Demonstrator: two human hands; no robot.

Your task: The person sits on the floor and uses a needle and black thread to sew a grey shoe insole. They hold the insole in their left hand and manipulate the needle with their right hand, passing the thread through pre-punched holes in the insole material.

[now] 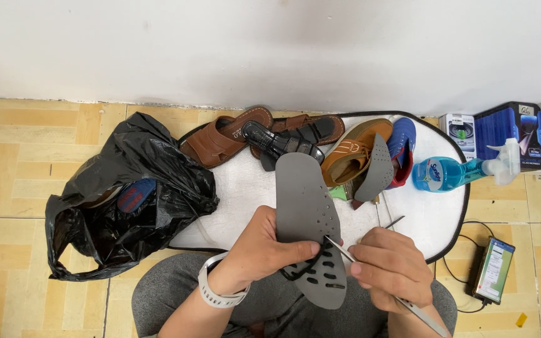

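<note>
My left hand [258,250] grips a grey perforated insole [305,200] by its lower half, holding it upright over my lap. A black lace [305,266] threads through slots near the insole's heel end. My right hand [389,266] pinches thin metal tweezers [339,249], their tip touching the insole at the lace. A white band sits on my left wrist [215,294].
On a white mat [239,188] lie brown sandals [220,138], a black shoe [280,145], a tan shoe [352,153] with a second grey insole [376,169], and a blue shoe [402,147]. A black plastic bag [126,200] sits left; a blue spray bottle [452,172], boxes [508,134] and a phone [494,269] right.
</note>
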